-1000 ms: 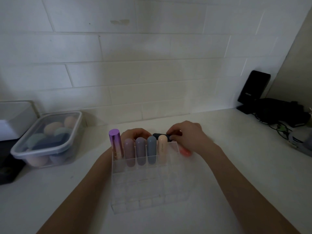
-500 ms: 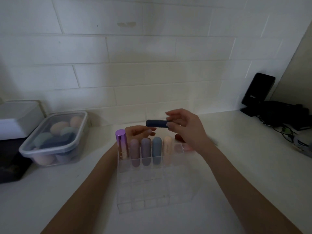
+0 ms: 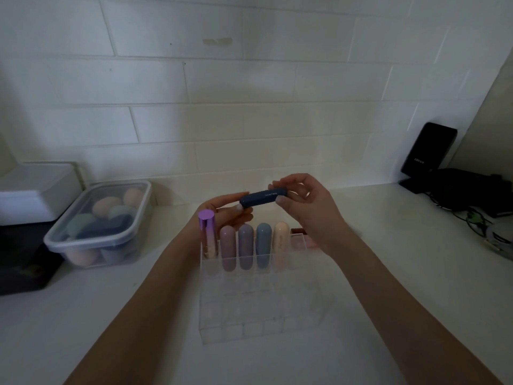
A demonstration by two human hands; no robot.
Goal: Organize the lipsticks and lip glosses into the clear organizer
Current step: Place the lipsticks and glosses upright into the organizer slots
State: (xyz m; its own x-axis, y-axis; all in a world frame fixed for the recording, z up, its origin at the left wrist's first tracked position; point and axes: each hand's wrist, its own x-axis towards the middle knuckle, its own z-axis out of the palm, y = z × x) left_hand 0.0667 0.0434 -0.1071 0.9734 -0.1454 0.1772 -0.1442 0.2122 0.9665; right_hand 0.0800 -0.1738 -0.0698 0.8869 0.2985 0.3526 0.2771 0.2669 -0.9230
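A dark blue lipstick (image 3: 262, 197) lies crosswise in the air above the back of the clear organizer (image 3: 261, 309). My right hand (image 3: 306, 207) pinches its right end, and my left hand (image 3: 230, 211) touches its left end with the fingertips. The organizer's back row holds a metallic purple tube (image 3: 206, 234), a mauve tube (image 3: 228, 247), a purple-grey tube (image 3: 246, 245), a blue-grey tube (image 3: 263, 244) and a peach tube (image 3: 281, 243). A reddish lipstick (image 3: 298, 232) shows behind the organizer's right end, partly hidden by my right wrist.
A lidded clear box of makeup sponges (image 3: 102, 226) stands at the left, with a white container (image 3: 36, 190) and a dark box (image 3: 25, 265) beside it. A black device (image 3: 429, 154) and tangled cables (image 3: 472, 201) fill the far right corner by the tiled wall.
My right hand lifted the dark blue lipstick from behind the organizer up into the air. My left hand rose to meet its left end.
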